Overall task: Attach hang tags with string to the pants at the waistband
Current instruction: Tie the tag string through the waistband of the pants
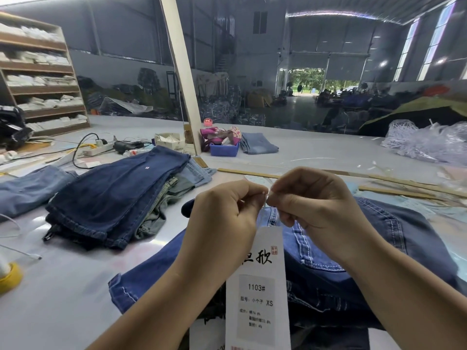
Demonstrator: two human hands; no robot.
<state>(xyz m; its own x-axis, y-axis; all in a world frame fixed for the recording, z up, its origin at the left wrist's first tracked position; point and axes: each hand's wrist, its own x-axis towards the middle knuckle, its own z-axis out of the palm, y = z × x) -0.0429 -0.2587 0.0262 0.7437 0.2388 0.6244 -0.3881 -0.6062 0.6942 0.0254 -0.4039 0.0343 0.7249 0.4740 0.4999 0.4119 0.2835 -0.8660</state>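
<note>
Blue denim pants [358,251] lie on the table in front of me. A long white hang tag [257,286] printed "1103#" and "XS" hangs over them from a thin clear string [265,198]. My left hand [225,213] and my right hand [321,200] meet above the tag's top. Both pinch the string between thumb and fingertips. The string's path through the waistband is hidden behind my hands.
A pile of folded dark and light jeans [118,198] lies to the left. Yellow tape [10,277] sits at the left edge. Further back are a power strip [97,147], a blue bin [224,149], wooden strips [394,192] and clear plastic fasteners [429,142] at right.
</note>
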